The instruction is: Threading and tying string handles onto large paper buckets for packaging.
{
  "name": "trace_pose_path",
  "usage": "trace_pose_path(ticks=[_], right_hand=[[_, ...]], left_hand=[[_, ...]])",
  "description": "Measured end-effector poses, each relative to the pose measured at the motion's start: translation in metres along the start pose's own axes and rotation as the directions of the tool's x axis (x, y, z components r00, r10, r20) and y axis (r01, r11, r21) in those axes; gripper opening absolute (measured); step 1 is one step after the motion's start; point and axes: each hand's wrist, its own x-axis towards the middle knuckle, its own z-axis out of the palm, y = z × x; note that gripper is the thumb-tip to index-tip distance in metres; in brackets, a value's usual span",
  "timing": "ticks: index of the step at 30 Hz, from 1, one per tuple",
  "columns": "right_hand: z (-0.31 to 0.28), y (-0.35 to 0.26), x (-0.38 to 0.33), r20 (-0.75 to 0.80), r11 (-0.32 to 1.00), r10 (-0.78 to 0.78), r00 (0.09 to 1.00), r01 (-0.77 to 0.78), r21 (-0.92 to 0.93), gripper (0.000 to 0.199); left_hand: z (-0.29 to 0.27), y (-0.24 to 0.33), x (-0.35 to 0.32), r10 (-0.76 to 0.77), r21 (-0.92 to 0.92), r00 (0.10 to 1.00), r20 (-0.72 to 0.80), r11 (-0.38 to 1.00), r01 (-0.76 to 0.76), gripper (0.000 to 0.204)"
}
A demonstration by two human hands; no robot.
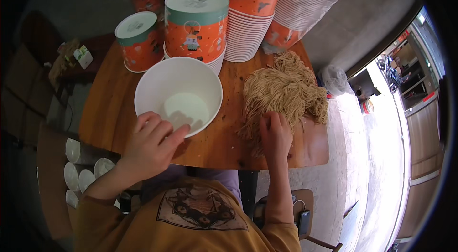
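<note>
The step seems to be picking from the pile of tan strands (286, 85) on the bench (109, 113); the next move likely needs a firm pinch. The left hand (155, 146), thumb apart from fingers, is at the near rim of the white bucket (160, 80). The right hand (276, 137) has fingers curled at the pile; whether they clamp strands, I cannot tell.
</note>
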Motion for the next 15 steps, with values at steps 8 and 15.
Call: trace_pose_path(ticks=[8, 15], right_hand=[[-0.001, -0.001, 0.004, 0.121, 0.957, 0.193, 0.974, -0.215, 0.197, 0.014], [-0.045, -0.097, -0.023, 0.577, 0.305, 0.245, 0.779, -0.627, 0.717, 0.006]], left_hand=[[-0.011, 0.001, 0.001, -0.042, 0.036, 0.990, -0.132, 0.998, 0.047, 0.041], [0.024, 0.070, 0.010, -0.303, -0.907, 0.951, 0.061, 0.382, 0.180, 0.064]])
